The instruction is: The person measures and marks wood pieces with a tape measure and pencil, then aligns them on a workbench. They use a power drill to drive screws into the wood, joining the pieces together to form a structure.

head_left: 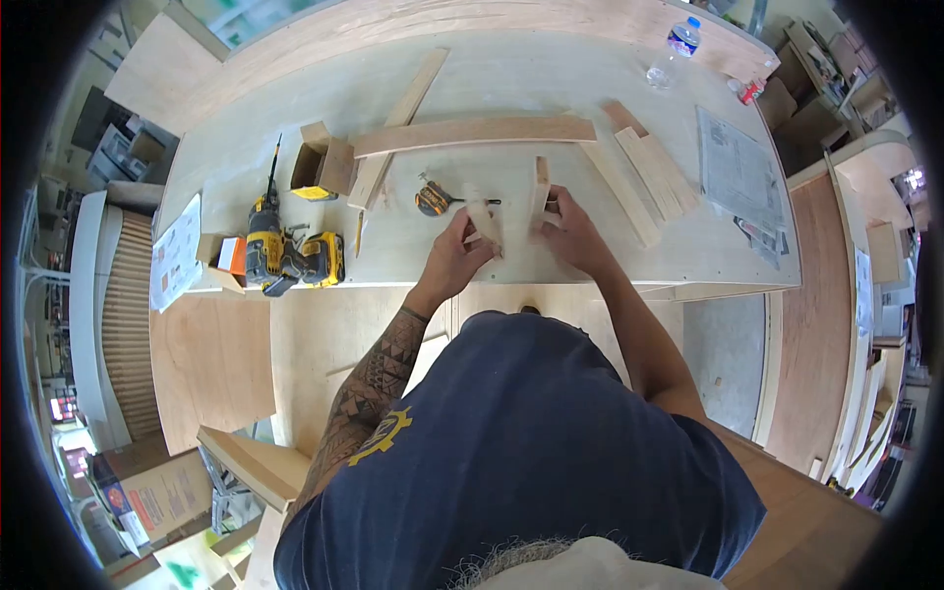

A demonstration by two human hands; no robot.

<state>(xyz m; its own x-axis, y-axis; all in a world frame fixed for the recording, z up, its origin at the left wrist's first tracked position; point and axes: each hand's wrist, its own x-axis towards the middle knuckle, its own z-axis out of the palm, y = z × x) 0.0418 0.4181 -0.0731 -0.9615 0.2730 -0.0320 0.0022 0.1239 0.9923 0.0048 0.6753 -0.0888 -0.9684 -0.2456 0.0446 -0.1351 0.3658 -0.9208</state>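
Observation:
Near the front edge of the workbench [393, 265], my left hand [455, 254] is closed on a small pale wood piece [483, 224], which is blurred. My right hand [573, 234] grips a short wood block [540, 189] that stands on end, a small gap to the right of the first piece. A black and yellow tape measure [432, 198] lies just beyond my left hand, with a dark thin tool shaft [484, 202] beside it. Behind both hands a long wood strip [472, 134] lies across the bench.
Cordless drills [264, 241], an open cardboard box [321, 162], a pencil [359, 234] and a paper sheet [177, 253] are on the left. Wood strips [657, 177], newspaper [739, 167], a plastic bottle [674, 54] and a red can [751, 92] are on the right.

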